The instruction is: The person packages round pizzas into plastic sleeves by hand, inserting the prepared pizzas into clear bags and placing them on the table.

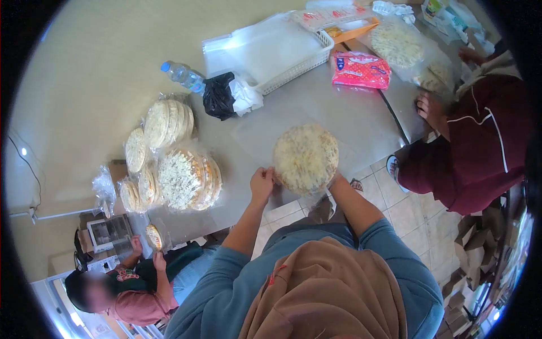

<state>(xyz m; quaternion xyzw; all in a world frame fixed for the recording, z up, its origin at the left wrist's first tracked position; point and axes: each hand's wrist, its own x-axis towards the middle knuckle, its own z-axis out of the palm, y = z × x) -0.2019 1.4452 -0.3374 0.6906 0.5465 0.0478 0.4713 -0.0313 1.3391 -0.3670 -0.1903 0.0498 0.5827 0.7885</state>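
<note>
A round flat bread topped with pale shreds, in a clear plastic bag, is in front of me at the table's front edge. At its lower left, my left hand has its fingers closed on the bag's edge. My right hand is at the lower right of the bread, partly hidden beneath it; its fingers do not show clearly. To the left, a stack of bagged topped rounds stands near more bagged rounds.
A white basket with plastic sheets, a water bottle, a black bag and a pink packet lie toward the back. One person stands at right; another, lower left, holds a small bagged item.
</note>
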